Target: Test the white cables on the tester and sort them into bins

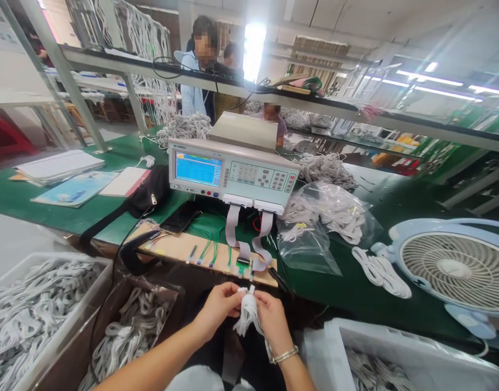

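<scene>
Between my two hands, just in front of the table's front edge, hangs a coiled white cable [249, 314]. My left hand [221, 304] pinches one end of it near its connector. On the other side my right hand [272, 315] grips the cable close to a second white connector pointing up. Right ahead of the fingers lies a wooden board [219, 256] with green wires and small sockets. Grey ribbon cables [232, 225] run from that board up to a bench tester [233, 174] with a lit blue screen.
Bins of bundled cables stand at left [41, 309] and right [379, 347]. A cardboard box [70, 339] sits beside the left bin. On the green table are a fan [453, 266], bagged cables [306, 239], a black pouch [151, 190] and papers [72, 187]. People stand beyond the shelf.
</scene>
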`<action>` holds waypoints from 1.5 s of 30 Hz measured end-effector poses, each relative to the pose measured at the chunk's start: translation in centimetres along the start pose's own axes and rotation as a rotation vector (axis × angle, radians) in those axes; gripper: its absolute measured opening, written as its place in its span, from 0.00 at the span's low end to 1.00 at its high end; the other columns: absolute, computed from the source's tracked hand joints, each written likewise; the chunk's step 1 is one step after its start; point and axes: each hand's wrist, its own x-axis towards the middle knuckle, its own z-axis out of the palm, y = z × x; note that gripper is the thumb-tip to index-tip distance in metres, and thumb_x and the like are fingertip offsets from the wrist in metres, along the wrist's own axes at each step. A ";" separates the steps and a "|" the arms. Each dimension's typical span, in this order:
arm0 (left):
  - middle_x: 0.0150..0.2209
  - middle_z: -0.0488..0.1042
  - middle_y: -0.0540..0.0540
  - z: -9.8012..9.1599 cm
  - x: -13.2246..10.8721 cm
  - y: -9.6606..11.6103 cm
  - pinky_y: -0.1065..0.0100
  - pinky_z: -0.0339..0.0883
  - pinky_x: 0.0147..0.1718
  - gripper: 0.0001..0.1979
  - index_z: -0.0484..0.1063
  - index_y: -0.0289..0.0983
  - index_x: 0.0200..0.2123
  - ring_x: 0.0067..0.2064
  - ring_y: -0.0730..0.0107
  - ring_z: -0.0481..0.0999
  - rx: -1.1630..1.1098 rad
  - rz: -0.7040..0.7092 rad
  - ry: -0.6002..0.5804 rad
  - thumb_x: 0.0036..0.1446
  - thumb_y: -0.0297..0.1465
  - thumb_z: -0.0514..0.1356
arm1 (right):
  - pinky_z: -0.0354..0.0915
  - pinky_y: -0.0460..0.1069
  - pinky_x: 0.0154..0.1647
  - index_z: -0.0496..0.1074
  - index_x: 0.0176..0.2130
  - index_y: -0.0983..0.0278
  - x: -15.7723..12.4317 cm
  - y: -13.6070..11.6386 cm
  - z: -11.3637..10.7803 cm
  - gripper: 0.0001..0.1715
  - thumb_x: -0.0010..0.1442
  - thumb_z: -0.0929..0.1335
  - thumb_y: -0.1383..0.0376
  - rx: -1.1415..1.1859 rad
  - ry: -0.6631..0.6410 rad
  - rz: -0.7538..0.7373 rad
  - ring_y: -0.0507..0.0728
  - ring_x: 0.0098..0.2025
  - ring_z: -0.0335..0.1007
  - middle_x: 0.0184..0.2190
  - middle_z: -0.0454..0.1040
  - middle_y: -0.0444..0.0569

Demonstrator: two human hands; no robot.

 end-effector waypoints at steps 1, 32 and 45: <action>0.20 0.66 0.52 -0.1 0.2 0.1 0.74 0.61 0.23 0.17 0.66 0.34 0.25 0.23 0.77 0.65 -0.019 -0.026 -0.001 0.38 0.42 0.61 | 0.59 0.46 0.25 0.74 0.31 0.67 0.3 0.0 -0.1 0.18 0.47 0.67 0.55 0.014 -0.008 -0.006 0.54 0.24 0.64 0.21 0.72 0.46; 0.19 0.66 0.51 0.5 0.2 0.8 0.79 0.62 0.21 0.12 0.62 0.33 0.20 0.20 0.83 0.64 -0.369 -0.076 0.097 0.40 0.33 0.62 | 0.63 0.50 0.32 0.72 0.33 0.69 0.0 0.1 -0.6 0.19 0.48 0.67 0.55 0.022 0.004 -0.087 0.59 0.31 0.69 0.28 0.75 0.53; 0.16 0.64 0.53 1.5 0.5 -0.2 0.79 0.59 0.19 0.13 0.60 0.34 0.18 0.18 0.83 0.62 -0.373 -0.050 0.185 0.39 0.35 0.62 | 0.63 0.50 0.32 0.72 0.31 0.69 -0.1 0.1 -0.8 0.17 0.44 0.70 0.57 0.033 0.044 -0.045 0.58 0.30 0.69 0.27 0.75 0.53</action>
